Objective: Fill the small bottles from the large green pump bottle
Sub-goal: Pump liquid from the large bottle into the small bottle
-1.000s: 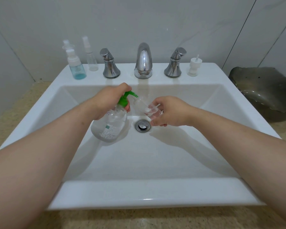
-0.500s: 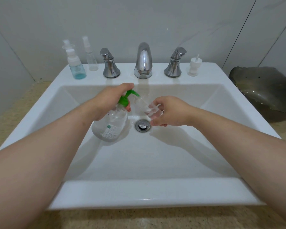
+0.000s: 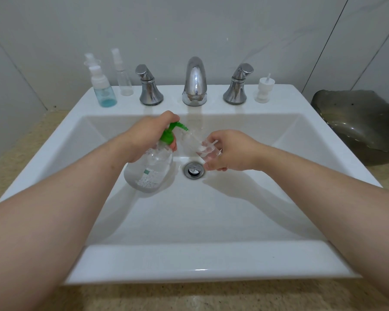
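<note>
The step in hand is, by judgement, the filling of one small bottle over the sink (image 3: 54,167).

Position of the parts:
- The left hand (image 3: 147,136) is at the centre of the frame. Its fingers are clamped on the neck and pump head of the large green pump bottle (image 3: 149,168), which is tilted, with its clear body lying toward the lower left and its green spout (image 3: 180,126) pointing right.
- The right hand (image 3: 230,150) is just right of centre. Its fingers are closed around the small clear bottle (image 3: 200,145), held tilted with its open mouth toward the spout. The mouth and the spout tip are very near each other; contact cannot be confirmed.
- Both bottles are held above the basin, just above the drain (image 3: 193,169).

Other items, upper part of the frame, on the sink ledge:
- A small blue-tinted bottle (image 3: 105,93) and a clear spray bottle (image 3: 122,75) stand to the left of the faucet (image 3: 194,81), both capped.
- A loose white pump cap (image 3: 264,89) stands to the right, probably belonging to the bottle in hand.

The liquid level in the held bottle cannot be read.

Next move, by judgement: keep the mouth aligned under the spout tip and press the pump head down with the left hand. The small opening demands steady alignment; a drift sends liquid into the basin. When full, the bottle requires its cap.
</note>
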### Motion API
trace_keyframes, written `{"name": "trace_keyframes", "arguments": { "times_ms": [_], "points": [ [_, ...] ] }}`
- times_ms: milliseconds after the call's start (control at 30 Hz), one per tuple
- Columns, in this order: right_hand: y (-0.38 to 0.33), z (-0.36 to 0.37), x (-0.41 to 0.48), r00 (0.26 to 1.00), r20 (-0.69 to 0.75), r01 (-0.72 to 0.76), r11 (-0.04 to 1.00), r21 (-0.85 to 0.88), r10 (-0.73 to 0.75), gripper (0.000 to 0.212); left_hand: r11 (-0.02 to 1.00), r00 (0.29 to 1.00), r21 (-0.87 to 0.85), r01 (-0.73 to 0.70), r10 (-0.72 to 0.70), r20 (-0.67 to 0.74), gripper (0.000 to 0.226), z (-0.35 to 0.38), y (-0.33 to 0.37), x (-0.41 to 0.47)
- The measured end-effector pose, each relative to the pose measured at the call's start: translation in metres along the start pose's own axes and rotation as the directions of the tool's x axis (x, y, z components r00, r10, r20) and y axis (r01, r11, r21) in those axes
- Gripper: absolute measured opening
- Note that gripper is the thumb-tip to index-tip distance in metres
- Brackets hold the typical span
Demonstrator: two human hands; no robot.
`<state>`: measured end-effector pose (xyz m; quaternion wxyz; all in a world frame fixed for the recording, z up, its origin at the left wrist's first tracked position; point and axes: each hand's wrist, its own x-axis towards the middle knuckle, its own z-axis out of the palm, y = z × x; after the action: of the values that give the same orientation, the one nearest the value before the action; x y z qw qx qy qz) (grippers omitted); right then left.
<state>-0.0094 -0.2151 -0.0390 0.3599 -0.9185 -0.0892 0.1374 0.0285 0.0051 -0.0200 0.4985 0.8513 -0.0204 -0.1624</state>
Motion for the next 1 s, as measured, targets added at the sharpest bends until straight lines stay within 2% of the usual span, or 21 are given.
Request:
{"name": "trace_keyframes", "arguments": {
  "times_ms": [1000],
  "points": [
    [-0.0005,-0.0004,-0.0012,1.000,0.000,-0.006,1.000,-0.001,0.006,0.034,1.000,1.000,0.007,-0.024,0.024,0.013,0.052,0.0009,0.0001,-0.0015]
  ]
}}
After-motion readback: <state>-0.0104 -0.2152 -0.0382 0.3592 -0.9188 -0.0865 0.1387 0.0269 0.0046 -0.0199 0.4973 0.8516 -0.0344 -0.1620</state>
